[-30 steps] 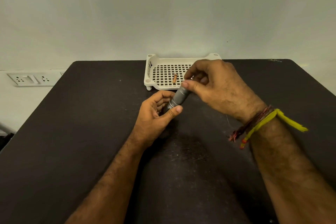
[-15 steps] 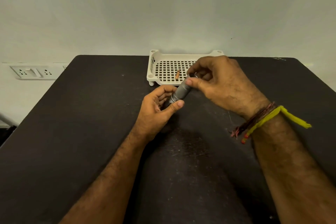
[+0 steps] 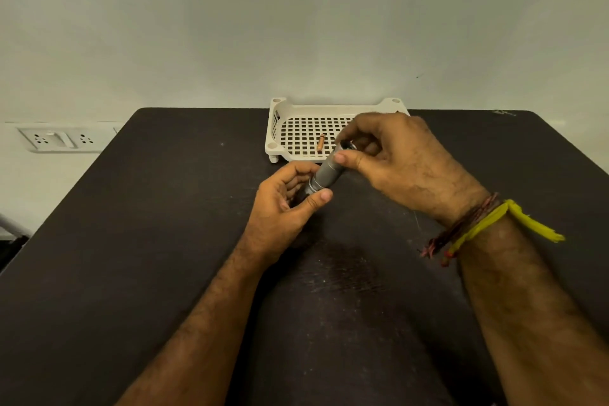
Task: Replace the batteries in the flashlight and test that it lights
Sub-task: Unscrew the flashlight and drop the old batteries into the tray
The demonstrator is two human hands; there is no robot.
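Left hand (image 3: 283, 204) grips the flashlight (image 3: 324, 173) — right hand (image 3: 398, 161) pinches its far end.

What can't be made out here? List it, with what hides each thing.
1. Head view: the lower end of the flashlight is hidden inside the left hand.
2. Head view: its upper end is ringed by the fingers of the right hand, so whether a cap is on or a battery is inside cannot be told.
3. Head view: the small brown object in the white tray is too small to identify.
4. Head view: the tray's right part is behind the right hand.
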